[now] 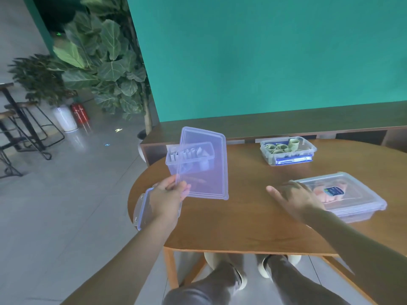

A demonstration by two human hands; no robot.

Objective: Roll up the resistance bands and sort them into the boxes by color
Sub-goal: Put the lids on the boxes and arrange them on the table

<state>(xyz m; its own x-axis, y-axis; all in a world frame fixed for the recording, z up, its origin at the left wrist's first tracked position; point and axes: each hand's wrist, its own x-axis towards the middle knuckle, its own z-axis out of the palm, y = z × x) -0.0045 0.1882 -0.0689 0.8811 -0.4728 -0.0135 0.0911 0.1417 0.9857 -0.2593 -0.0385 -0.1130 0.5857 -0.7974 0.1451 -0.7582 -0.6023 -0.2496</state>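
My left hand pinches a corner of a clear plastic lid and holds it tilted above the table. Behind the lid stands an open clear box with pale rolled bands inside. At the back right an open box holds several rolled green bands. My right hand rests with spread fingers on the near corner of a lidded box that holds pink bands. Another lid lies under my left wrist at the table's left edge.
The wooden table has a rounded left end. A low shelf and a teal wall stand behind it. Plants, stools and a fire extinguisher are on the floor at far left. My legs show below the table's front edge.
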